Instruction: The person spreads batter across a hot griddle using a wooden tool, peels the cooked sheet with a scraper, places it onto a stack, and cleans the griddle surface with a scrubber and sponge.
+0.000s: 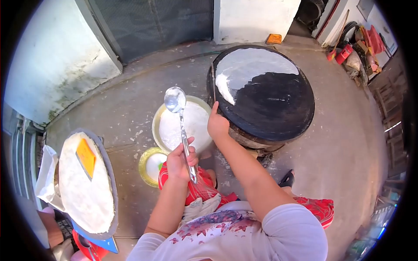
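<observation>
My left hand (pixel 178 161) is wrapped round the handle of a metal ladle (pixel 175 100), its bowl raised above a wide pale basin (pixel 156 124) of white batter (pixel 174 126). My right hand (pixel 218 125) is closed on a thin stick-like spreader (pixel 213 82) at the left rim of a round black griddle (pixel 278 106). White batter (pixel 257 63) coats the far part of the griddle, thicker at its left edge. Dark surface shows across the near and right part. How the spreader's grip sits inside my right fingers is hidden.
A smaller yellow bowl (pixel 143 167) holds white contents beside the basin. To the left, a stack of white flatbreads (pixel 82 200) lies on a round board with a yellow scraper (pixel 85 158) on top. A red bucket (pixel 98 252) stands below. Walls bound the far side; clutter (pixel 359 56) lies far right.
</observation>
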Available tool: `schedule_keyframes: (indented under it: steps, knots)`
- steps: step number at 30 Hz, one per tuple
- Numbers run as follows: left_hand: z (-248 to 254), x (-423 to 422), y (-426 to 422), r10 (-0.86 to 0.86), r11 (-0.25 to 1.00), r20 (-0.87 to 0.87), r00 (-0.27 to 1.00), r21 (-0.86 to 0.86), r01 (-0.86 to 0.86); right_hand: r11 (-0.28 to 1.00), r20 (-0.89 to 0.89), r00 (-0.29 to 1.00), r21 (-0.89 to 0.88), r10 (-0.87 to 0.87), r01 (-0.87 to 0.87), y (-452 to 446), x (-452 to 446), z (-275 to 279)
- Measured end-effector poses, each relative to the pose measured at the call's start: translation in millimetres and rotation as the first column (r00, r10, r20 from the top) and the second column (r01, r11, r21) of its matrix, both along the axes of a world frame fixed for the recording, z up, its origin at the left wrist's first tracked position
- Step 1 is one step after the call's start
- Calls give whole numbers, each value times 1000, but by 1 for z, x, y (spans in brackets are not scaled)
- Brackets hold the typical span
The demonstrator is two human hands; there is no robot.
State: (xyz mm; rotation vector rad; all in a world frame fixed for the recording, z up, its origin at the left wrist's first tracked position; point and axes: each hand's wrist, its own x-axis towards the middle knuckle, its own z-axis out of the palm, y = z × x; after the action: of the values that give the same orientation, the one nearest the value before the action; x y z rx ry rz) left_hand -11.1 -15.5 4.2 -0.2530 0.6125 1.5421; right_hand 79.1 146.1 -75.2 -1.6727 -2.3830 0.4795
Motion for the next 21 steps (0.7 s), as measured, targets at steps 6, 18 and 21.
schedule_keyframes:
  steps: [6, 18, 21]
  knots:
    - [0, -6, -3, 4, 1000, -8, 1000, 19, -4, 986, -145, 975, -25, -166, 165, -57, 37, 19]
    - [-3, -11, -10, -5, 999, 12, 1000, 47, 4, 952, -220, 933, -180, -284, 248, -82, 46, 22]
    - [0, -8, -8, 16, 1000, -4, 1000, 26, -15, 940, -221, 938, -275, -268, 204, -102, 33, 37]
